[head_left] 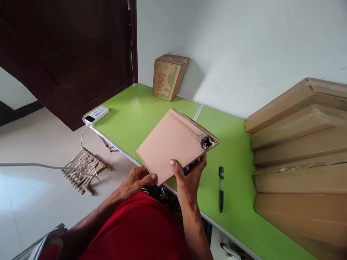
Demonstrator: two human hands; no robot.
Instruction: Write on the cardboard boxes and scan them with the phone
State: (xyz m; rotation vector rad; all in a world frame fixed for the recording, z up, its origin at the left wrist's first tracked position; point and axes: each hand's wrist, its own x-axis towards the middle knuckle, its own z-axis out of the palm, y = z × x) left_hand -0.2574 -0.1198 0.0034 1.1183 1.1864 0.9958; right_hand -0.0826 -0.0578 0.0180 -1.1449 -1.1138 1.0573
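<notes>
A cardboard box (pixel 168 141) is held up, tilted, over the near edge of the green table. Its right corner has a dark, ragged hole that looks burnt or torn. My left hand (pixel 138 180) grips the near-left corner, thumb on the top face and fingers below. On the near-right side, my right hand (pixel 189 177) holds the box with its thumb on the face and its other fingers tucked underneath. The undersides of the box and the fingertips there are hidden. To the right of my right hand lies a black and clear pen (pixel 221 189).
Several cardboard boxes (pixel 298 177) are stacked along the right of the green table (pixel 127 108). A printed carton (pixel 165 79) stands against the wall. At the table's left corner sits a white device (pixel 97 115) with a cable; a woven stool (pixel 81 169) is below.
</notes>
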